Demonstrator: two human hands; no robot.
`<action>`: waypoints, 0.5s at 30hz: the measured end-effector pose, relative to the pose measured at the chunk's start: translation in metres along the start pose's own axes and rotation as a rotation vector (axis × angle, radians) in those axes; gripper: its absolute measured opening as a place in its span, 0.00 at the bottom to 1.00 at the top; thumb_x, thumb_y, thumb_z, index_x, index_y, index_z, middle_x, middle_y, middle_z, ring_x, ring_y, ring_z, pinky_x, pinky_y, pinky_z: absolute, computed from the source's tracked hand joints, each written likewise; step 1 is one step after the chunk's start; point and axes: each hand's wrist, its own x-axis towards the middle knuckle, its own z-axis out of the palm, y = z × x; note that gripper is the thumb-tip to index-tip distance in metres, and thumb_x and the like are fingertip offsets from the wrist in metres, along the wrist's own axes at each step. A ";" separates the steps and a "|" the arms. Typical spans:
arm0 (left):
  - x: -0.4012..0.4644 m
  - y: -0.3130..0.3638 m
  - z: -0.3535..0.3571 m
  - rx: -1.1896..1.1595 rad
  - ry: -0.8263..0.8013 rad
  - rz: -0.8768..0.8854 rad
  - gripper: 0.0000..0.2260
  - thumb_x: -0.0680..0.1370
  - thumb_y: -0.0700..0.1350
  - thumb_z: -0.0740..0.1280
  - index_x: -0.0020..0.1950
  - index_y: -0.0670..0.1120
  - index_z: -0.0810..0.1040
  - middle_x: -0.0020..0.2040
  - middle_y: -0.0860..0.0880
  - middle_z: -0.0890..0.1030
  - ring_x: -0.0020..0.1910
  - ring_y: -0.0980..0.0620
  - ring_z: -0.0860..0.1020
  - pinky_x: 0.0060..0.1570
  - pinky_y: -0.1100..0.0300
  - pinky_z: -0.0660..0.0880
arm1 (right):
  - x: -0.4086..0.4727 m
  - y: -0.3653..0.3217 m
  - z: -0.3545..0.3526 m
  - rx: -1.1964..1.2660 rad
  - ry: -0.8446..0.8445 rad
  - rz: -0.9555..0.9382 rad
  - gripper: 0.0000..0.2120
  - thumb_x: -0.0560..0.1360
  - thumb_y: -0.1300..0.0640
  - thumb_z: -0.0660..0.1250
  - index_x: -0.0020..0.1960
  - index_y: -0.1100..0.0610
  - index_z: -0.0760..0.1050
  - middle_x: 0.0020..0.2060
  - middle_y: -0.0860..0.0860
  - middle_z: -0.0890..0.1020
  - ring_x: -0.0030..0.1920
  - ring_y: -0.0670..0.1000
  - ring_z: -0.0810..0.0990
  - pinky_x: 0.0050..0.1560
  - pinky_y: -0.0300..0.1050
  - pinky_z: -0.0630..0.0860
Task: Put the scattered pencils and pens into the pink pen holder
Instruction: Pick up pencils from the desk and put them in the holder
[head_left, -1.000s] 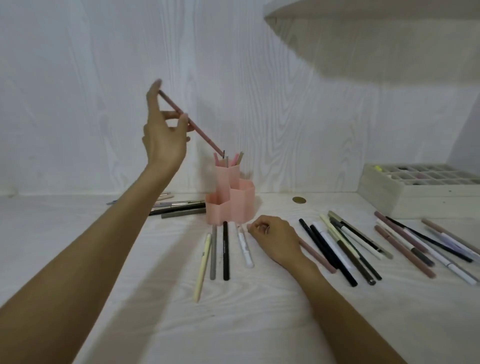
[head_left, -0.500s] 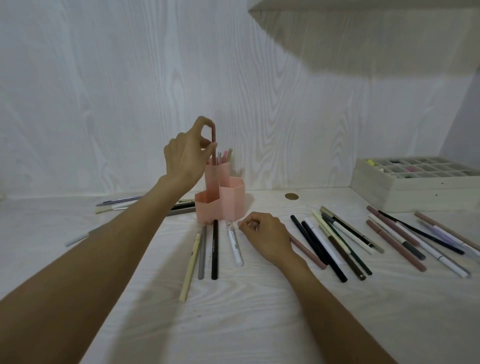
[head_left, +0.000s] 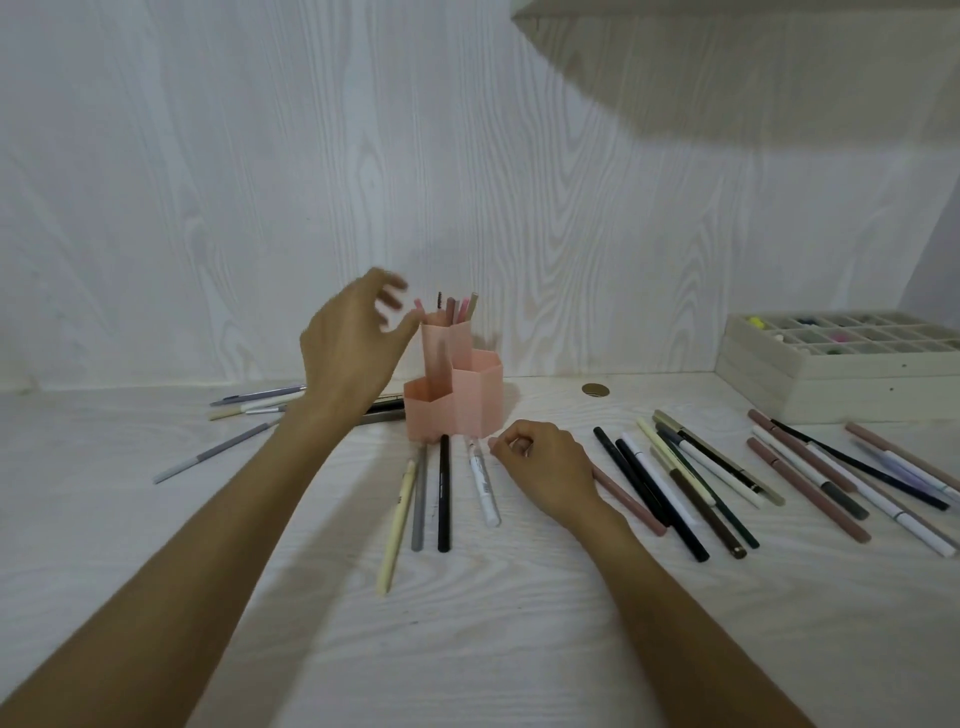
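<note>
The pink pen holder (head_left: 467, 400) stands mid-table, with several pens (head_left: 457, 309) upright in its tall rear compartment. My left hand (head_left: 348, 348) hovers just left of that compartment's rim, its blurred fingers spread and holding nothing. My right hand (head_left: 545, 467) rests on the table in front and to the right of the holder. Its fingers are curled over the end of a mauve pencil (head_left: 631, 504). A cream pen (head_left: 397, 525), a grey pen (head_left: 418, 509), a black pen (head_left: 444, 493) and a white pen (head_left: 483, 483) lie in front of the holder. Several more pens (head_left: 675, 483) lie to the right.
More pens (head_left: 254, 402) lie behind my left forearm, and a grey pencil (head_left: 213, 457) lies further left. A white compartment box (head_left: 841, 374) sits at the back right, below an overhanging shelf (head_left: 727, 52). A round brass disc (head_left: 595, 389) is set in the table near the wall.
My left hand lowered a mauve pencil into the tall compartment, let go and opened. My right hand has stayed on its pencil.
</note>
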 end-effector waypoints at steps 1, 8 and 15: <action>-0.013 -0.007 -0.003 -0.027 -0.045 -0.082 0.08 0.73 0.58 0.67 0.49 0.57 0.77 0.40 0.60 0.79 0.41 0.57 0.78 0.34 0.65 0.67 | 0.000 0.000 0.000 -0.003 0.000 -0.001 0.09 0.75 0.45 0.64 0.40 0.47 0.77 0.31 0.39 0.74 0.36 0.41 0.73 0.32 0.36 0.63; -0.076 -0.053 -0.002 -0.070 -0.589 -0.378 0.19 0.62 0.69 0.70 0.35 0.53 0.79 0.35 0.57 0.81 0.38 0.58 0.79 0.39 0.60 0.71 | -0.005 -0.004 -0.001 -0.061 0.023 -0.041 0.08 0.75 0.47 0.64 0.38 0.46 0.75 0.31 0.43 0.76 0.35 0.44 0.75 0.32 0.40 0.68; -0.076 -0.059 0.002 -0.207 -0.764 -0.398 0.12 0.60 0.56 0.73 0.34 0.52 0.75 0.35 0.54 0.79 0.37 0.54 0.77 0.47 0.55 0.74 | -0.015 -0.031 0.002 0.000 0.155 -0.187 0.01 0.74 0.49 0.65 0.44 0.44 0.76 0.35 0.40 0.77 0.41 0.43 0.72 0.36 0.38 0.67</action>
